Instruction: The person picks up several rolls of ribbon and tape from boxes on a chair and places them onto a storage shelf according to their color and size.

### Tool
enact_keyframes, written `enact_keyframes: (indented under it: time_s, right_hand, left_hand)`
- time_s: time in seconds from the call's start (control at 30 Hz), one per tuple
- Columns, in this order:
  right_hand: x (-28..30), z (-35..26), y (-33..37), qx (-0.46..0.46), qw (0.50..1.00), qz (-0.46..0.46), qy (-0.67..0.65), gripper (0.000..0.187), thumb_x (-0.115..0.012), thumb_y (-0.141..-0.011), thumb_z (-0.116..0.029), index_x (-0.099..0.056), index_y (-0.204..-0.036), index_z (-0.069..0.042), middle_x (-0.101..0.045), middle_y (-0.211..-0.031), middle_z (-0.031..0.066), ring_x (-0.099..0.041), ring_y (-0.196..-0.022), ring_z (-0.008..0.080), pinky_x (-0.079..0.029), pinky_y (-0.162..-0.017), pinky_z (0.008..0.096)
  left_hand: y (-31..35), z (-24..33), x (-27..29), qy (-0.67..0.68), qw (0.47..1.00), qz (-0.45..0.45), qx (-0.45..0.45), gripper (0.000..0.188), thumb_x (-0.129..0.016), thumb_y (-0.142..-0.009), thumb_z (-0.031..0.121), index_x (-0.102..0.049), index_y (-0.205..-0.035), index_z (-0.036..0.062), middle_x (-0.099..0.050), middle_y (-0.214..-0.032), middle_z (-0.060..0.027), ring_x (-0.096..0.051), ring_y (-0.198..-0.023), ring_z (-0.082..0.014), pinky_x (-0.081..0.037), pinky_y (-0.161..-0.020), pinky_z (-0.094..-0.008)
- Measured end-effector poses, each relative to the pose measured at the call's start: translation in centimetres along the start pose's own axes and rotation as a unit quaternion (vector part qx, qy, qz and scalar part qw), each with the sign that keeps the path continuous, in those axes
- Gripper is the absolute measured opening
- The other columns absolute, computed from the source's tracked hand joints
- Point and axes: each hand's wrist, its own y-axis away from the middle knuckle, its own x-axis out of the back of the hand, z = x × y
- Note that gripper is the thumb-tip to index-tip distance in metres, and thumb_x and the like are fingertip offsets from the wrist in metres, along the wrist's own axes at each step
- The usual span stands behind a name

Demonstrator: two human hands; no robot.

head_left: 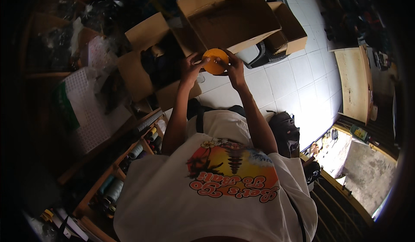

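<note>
Both my arms reach forward, and a round orange disc-like object (pixel 215 61) with a textured face is held up between my hands. Its exact kind is not clear. My left hand (pixel 193 67) grips its left edge, thumb lying on the face. On the opposite side my right hand (pixel 234 70) is closed round the edge, its thumb also on the face. The fingers behind the disc are hidden. Just beyond my hands stands a large open cardboard box (pixel 233 15).
A second open carton (pixel 136 75) with dark contents is at the left. A smaller carton (pixel 287 28) stands behind a dark chair (pixel 259 58). Wooden compartments (pixel 116 173) hold thread spools at my lower left. A black bag (pixel 285 131) rests on my right, by the tiled floor (pixel 298 77).
</note>
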Motion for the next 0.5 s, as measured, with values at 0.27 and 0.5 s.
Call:
enact_keyframes:
  time_s: [0.27,0.5]
  right_hand:
    - [21.4,-4.2,11.2,0.058,0.979,0.179,-0.084,0.05,-0.069,-0.089,-0.018,-0.053,-0.132,0.002,-0.064,-0.114,0.0175,-0.067,-0.096,0.0262,-0.063,-0.071,0.0386]
    - [35.9,-6.0,18.2,0.08,0.938,0.318,-0.115,0.048,-0.07,-0.087,-0.014,-0.056,-0.129,0.002,-0.066,-0.11,0.0176,-0.069,-0.09,0.0251,-0.063,-0.068,0.0372]
  left_hand:
    - [2.3,-0.4,-24.9,-0.034,0.975,-0.217,0.016,0.046,-0.077,-0.083,0.02,-0.06,-0.12,-0.0006,-0.066,-0.108,-0.0091,-0.065,-0.097,-0.0155,-0.057,-0.079,-0.0279]
    - [4.0,-2.9,-42.7,-0.056,0.943,-0.326,0.044,0.045,-0.069,-0.087,0.007,-0.056,-0.129,-0.0028,-0.067,-0.11,-0.0115,-0.067,-0.094,-0.0149,-0.058,-0.081,-0.0271]
